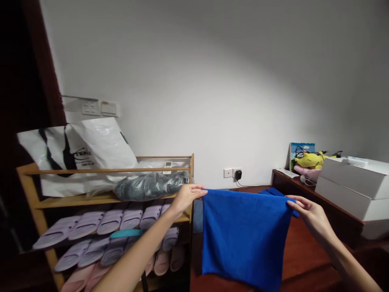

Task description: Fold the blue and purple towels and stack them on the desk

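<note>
Over red table (306,251), left hand (190,197) and right hand (308,209) pinch blue cloth's (246,235) top corners, looks like spreading step, needs taut grip.

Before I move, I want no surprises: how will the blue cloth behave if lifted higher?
The blue cloth is probably floppy: its lower edge hangs in soft waves. It looks light, as the left hand and right hand pinch its top corners.
</note>
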The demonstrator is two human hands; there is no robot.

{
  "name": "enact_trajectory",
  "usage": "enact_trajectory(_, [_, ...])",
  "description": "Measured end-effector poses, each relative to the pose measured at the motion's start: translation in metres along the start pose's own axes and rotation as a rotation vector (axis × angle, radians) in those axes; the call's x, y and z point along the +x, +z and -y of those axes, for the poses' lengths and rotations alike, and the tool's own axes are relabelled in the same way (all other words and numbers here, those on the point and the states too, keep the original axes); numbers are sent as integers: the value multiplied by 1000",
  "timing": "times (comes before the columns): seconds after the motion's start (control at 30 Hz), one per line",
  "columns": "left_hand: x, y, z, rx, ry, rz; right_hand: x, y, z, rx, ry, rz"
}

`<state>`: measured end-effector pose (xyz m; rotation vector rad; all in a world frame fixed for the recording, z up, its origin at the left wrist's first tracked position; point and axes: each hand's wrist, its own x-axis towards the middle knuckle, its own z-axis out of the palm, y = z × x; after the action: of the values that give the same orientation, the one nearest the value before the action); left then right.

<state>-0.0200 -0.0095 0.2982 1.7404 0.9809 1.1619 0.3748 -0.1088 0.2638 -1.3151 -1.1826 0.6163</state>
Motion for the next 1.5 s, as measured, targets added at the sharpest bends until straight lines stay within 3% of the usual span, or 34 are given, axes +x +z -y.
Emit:
enact_trajectory(0.27, [-19,-21,-8,219,66,-6,4,11,-6,-272,-187,-46])
enact_trajectory(0.4, [-38,-30,-19,503,194,-5,-5,2,-4,-520,-271,-111])
enact_trajectory(0.53, [-64,-39,-35,632,242,23,-22,-11,1,-669,-351,-132])
enact_trajectory(0.7, [-92,-45,-55,629,155,64,-40,-19,11,-469,-152,16])
enact_trajectory(0.8, [-95,-45,-53,566,65,113,-40,-14,2,-333,6,57])
enact_trajectory(0.87, [-90,-44,-38,503,1,153,-35,-5,-15,-305,77,84])
enact_trajectory(0.93, [-80,-43,-10,403,-76,222,-26,7,-38,-303,115,145])
enact_trajectory(1.07, [-50,-33,71,165,-187,305,0,37,-92,-292,106,232])
enact_trajectory(1.17, [-25,-14,136,42,-268,160,22,65,-131,-238,111,210])
enact_trajectory(1.27, [-8,12,187,37,-300,23,38,94,-165,-188,138,187])
enact_trajectory(1.4, [4,38,233,37,-331,-173,51,121,-203,-195,157,172])
enact_trajectory(1.5, [12,45,256,52,-338,-250,62,129,-223,-208,162,147])
